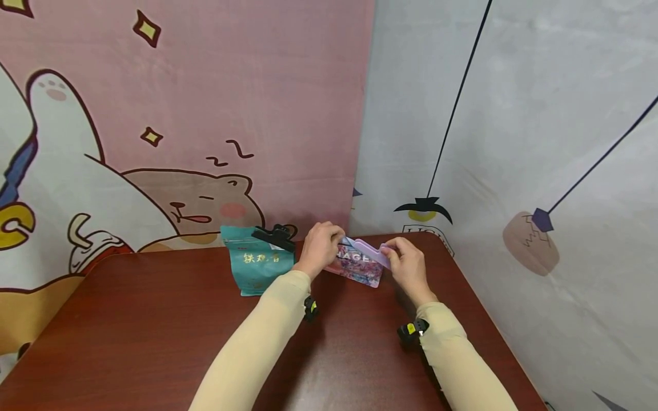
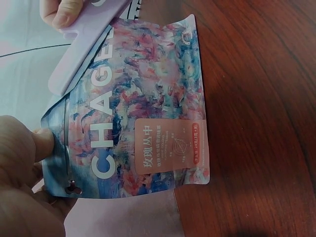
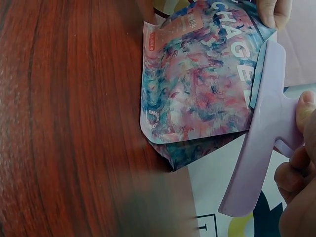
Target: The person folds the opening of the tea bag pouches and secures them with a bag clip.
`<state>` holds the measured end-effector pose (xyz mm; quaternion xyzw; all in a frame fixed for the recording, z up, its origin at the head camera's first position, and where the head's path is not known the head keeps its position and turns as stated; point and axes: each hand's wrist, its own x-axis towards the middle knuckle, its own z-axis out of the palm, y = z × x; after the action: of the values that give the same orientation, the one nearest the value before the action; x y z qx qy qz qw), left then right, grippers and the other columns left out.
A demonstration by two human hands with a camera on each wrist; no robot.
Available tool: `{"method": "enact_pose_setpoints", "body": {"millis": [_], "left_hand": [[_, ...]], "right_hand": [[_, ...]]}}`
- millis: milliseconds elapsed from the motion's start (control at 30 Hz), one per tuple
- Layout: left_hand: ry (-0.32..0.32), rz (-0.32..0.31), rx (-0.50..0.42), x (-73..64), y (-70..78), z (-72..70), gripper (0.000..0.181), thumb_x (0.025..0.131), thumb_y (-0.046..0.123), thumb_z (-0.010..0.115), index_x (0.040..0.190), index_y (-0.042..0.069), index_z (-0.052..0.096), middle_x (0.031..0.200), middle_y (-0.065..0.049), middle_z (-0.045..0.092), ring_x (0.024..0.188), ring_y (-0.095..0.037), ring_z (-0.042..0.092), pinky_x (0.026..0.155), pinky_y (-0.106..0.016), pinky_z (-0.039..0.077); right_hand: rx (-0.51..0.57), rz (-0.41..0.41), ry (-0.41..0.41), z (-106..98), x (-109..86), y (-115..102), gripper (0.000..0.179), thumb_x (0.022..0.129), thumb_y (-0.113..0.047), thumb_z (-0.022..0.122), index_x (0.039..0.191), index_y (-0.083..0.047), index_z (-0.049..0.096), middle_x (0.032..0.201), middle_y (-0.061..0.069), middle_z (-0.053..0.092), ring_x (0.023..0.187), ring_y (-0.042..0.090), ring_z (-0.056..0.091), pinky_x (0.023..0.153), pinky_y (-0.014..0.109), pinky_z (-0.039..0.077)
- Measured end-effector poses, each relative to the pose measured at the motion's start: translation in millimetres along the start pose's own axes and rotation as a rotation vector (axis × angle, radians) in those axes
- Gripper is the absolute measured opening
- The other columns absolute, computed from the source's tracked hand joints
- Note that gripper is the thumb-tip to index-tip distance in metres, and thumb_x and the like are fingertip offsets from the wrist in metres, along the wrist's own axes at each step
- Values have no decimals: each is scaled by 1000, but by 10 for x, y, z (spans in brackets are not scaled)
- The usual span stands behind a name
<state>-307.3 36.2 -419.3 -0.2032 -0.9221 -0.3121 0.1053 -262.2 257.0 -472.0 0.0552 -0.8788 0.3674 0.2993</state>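
Note:
A tea pouch (image 2: pixel 148 89) printed in pink and blue with the letters CHAGE stands upright on the table. My left hand (image 1: pixel 321 246) pinches its top corner between thumb and fingers. A long lavender bag clip (image 3: pixel 264 113) lies along the folded top edge of the pouch, one end sticking out past the pouch's side. My right hand (image 1: pixel 406 264) pinches the grip of this clip with thumb and fingers. In the left wrist view the right thumb (image 2: pixel 63 19) rests on the clip's grip.
Left of the hands stands a teal tea bag (image 1: pixel 257 268) with gold characters, a large black clip (image 1: pixel 277 235) across its top. The brown wooden table (image 1: pixel 154 342) meets a printed cloth backdrop (image 1: pixel 308 114) behind and to the right.

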Motion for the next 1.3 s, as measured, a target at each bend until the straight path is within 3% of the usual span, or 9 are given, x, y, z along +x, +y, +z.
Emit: {"method": "enact_pose_setpoints", "body": {"millis": [267,867,1100,1300], "left_hand": [[-4,-1,1,-1,-2,0,18,104,13,63,109,11,80,105,-4,72,102,-25,62,94,-41,53],[11,0,0,-8,-6,7,18,104,13,63,106,12,81,102,-3,72,101,-25,62,94,-41,52],[6,-33,-66,-6,-21,-8,15,103,13,63,108,10,78,106,-6,72,104,-25,63,96,-42,52],[43,-48,-123,-20,-25,-32,13,103,7,62,106,7,75,107,-9,71,101,-26,66,93,-41,55]], "right_hand": [[9,-35,26,43,24,-46,9,92,-9,77,94,-4,71,97,13,73,80,29,66,69,46,53],[8,-60,55,141,67,-139,8,93,-9,77,94,-3,71,95,14,73,78,30,67,69,47,55],[22,-53,67,145,69,-162,8,93,-8,76,93,-2,71,93,14,72,77,31,67,67,48,56],[21,-68,88,149,71,-167,8,92,-7,77,92,-2,71,93,14,72,76,30,67,67,47,56]]}}
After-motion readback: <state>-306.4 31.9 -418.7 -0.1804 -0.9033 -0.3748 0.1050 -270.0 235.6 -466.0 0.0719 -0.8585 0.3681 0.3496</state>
